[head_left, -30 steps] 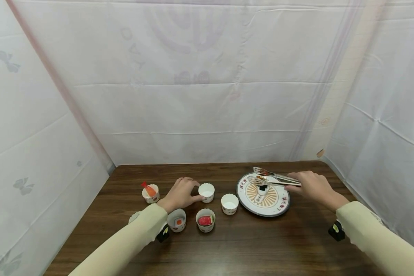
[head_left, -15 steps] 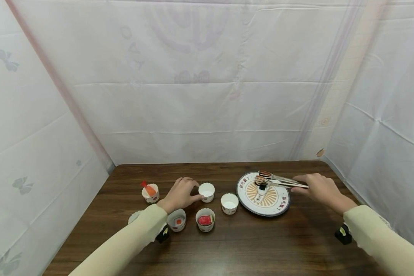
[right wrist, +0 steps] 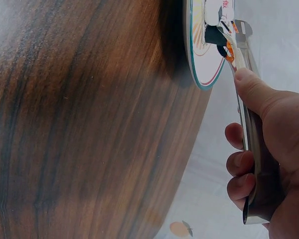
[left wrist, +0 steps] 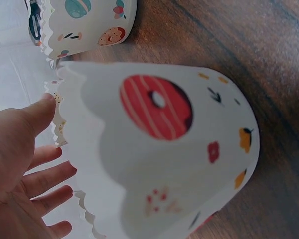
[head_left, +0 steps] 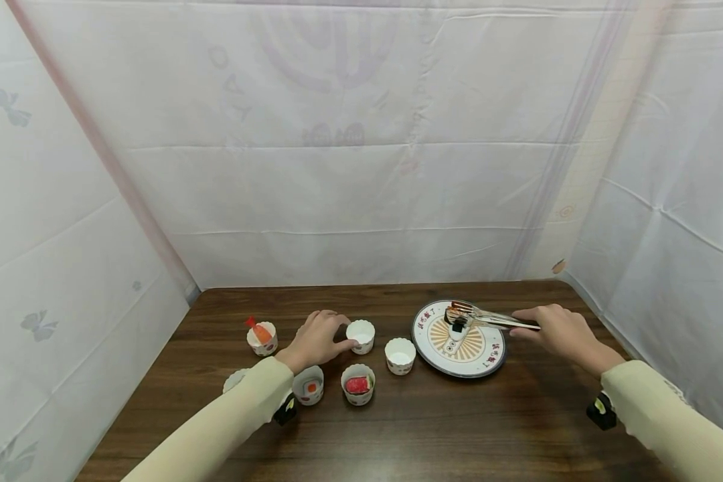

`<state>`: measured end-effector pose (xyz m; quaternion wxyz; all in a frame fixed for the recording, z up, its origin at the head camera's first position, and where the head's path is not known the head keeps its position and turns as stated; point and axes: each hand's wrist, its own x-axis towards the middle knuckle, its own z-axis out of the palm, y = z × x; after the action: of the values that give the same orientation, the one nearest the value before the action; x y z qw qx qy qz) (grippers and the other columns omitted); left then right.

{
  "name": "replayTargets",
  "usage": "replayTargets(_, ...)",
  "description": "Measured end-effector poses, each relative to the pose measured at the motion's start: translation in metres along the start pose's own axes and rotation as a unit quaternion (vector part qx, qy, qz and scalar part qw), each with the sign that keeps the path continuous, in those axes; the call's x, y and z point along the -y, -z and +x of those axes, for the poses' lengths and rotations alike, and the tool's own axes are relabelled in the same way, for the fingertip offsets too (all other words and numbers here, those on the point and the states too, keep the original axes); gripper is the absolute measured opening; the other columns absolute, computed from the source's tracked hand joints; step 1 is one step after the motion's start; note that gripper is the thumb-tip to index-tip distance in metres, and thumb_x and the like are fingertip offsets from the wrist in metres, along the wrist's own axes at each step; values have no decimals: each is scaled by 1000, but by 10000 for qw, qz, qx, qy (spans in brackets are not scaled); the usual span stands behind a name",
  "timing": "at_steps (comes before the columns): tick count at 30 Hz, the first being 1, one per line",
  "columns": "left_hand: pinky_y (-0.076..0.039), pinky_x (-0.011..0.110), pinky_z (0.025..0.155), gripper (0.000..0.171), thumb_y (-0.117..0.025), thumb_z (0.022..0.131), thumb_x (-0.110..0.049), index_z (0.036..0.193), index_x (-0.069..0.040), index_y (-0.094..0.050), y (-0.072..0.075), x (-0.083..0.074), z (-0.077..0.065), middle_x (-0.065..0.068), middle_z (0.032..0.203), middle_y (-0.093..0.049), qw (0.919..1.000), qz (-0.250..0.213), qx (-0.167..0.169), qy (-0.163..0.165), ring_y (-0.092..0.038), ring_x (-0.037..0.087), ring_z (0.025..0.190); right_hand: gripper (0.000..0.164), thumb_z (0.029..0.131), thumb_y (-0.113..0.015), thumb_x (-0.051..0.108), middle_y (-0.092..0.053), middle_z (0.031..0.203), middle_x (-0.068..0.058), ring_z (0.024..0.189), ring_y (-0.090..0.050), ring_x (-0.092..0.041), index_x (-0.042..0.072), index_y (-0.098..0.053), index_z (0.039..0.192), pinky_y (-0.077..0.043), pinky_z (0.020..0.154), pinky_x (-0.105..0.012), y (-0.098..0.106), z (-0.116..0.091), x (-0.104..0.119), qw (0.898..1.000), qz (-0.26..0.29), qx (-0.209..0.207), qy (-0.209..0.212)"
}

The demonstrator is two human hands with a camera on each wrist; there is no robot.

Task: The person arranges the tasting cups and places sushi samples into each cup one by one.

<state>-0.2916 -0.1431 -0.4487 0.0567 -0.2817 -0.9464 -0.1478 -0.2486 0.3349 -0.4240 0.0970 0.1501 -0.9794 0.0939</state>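
Note:
My right hand (head_left: 557, 331) grips metal tongs (head_left: 494, 320) over the right side of the plate (head_left: 488, 355). Their slotted ends are close together at a small dark-and-orange sushi piece (right wrist: 229, 51). Beside it on the plate sits a white sushi piece with a black band (head_left: 457, 331). My left hand (head_left: 316, 340) is at the left side of a white paper cup (head_left: 360, 337). The thumb touches or nearly touches the cup's front, and the other fingers are loosely bent. In the left wrist view, a nearer cup with a red doughnut print (left wrist: 154, 109) covers part of this.
Another white cup (head_left: 400, 356) stands left of the plate. Further cups hold a shrimp sushi piece (head_left: 262, 335), a red-topped piece (head_left: 358, 384) and a piece with an orange centre (head_left: 310, 387). My left sleeve partly covers one cup (head_left: 233, 379). Sheeting (head_left: 361, 201) hangs behind the table.
My right hand has moved a little to the right, and the tongs' ends have drawn closer together at the sushi piece. My left hand has stayed at the cup.

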Motion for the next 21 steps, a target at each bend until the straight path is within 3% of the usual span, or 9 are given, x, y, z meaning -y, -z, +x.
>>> replayTargets(6,-34,59,114,42,-77,94,-36,123,-6,-70,0,0,0,11,123,-71,10000,-49,-26,3,-56,37,129,47,92,-77,41,-73,114,-24,87,-72,-35,8,-75,125,-41,45,-34,0,0,-1,10000,-35,1,-21)
replayTargets(13,-35,60,112,42,-78,94,-34,122,-4,-71,0,-1,0,11,121,-72,9999,-109,-91,-39,-58,37,126,47,92,-77,41,-71,116,-26,66,-61,-16,7,-74,126,-35,42,-32,-1,0,-1,10000,6,30,-73)
replayTargets(18,-35,60,112,42,-78,94,-34,121,-4,-71,1,-2,-1,12,121,-72,9999,-131,-86,-26,-59,37,125,48,92,-77,41,-71,116,-26,59,-52,-13,7,-74,126,-33,41,-32,-2,0,-2,10000,12,15,-69)
replayTargets(21,-35,60,112,42,-78,93,-34,122,-4,-71,2,-2,-2,12,121,-72,9999,-135,-68,-10,-58,37,125,48,92,-77,41,-72,115,-25,60,-55,-14,8,-74,126,-33,41,-32,-2,0,-3,10000,-23,-35,-39)
